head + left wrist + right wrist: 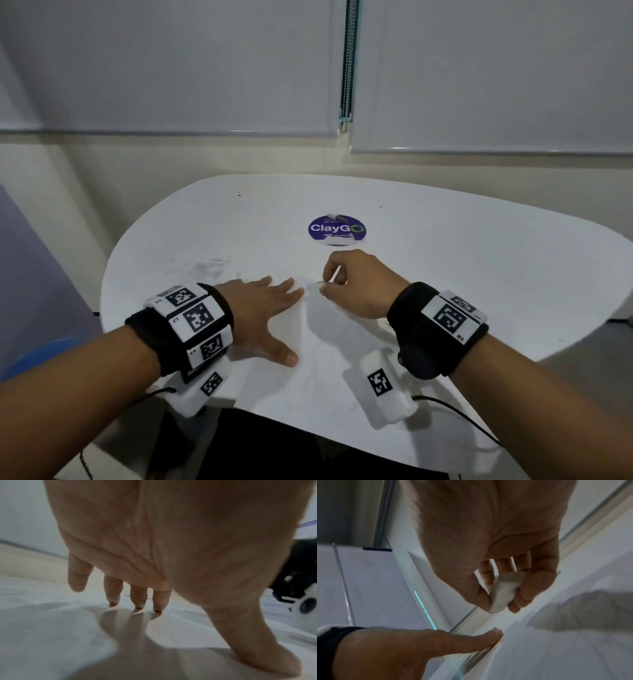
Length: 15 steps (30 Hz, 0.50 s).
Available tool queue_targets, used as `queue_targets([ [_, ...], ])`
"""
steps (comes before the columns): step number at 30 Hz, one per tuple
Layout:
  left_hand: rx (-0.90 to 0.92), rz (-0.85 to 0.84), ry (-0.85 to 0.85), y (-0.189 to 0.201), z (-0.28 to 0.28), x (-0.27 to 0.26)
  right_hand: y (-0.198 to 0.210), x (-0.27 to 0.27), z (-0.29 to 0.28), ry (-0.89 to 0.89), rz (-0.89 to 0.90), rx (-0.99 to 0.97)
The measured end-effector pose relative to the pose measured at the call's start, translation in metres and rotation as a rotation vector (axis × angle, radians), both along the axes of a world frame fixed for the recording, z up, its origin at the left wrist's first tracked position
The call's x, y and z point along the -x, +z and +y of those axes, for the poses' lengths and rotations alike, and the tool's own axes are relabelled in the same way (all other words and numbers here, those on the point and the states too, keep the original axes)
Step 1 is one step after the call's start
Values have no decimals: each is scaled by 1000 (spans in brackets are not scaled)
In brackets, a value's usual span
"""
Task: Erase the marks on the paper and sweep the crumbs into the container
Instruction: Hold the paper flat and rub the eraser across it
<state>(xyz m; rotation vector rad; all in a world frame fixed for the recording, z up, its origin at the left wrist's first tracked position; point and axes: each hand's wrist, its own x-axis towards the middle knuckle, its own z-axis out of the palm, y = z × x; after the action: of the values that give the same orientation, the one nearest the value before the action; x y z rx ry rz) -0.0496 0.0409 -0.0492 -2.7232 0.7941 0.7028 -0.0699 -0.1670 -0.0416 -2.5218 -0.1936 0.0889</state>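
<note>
A white sheet of paper (329,359) lies on the white table, hard to tell apart from it. My left hand (263,311) lies flat on the paper with fingers straight and spread; in the left wrist view its fingertips (139,601) press down on the sheet. My right hand (346,284) hovers just right of the left fingertips and pinches a small white eraser (504,592) between thumb and fingers, its lower end close to the paper. In the head view the eraser (320,283) barely shows. I see no container.
A round purple "ClayGo" sticker (336,229) sits on the table (479,260) beyond my hands. Grey smudges (209,267) mark the table to the left. The table's curved near edge runs under my wrists. Window blinds hang behind.
</note>
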Motion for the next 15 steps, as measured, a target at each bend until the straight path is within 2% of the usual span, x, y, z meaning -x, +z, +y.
queue_targets([
  [4,70,10,46,-1,-4,24,-14,25,-1,9,73,-34],
  [8,138,-56,94,-3,-4,51,-26,44,-3,-53,-17,-138],
  [15,310,-106,195,-25,9,85,-43,76,-5,-22,-156,-139],
])
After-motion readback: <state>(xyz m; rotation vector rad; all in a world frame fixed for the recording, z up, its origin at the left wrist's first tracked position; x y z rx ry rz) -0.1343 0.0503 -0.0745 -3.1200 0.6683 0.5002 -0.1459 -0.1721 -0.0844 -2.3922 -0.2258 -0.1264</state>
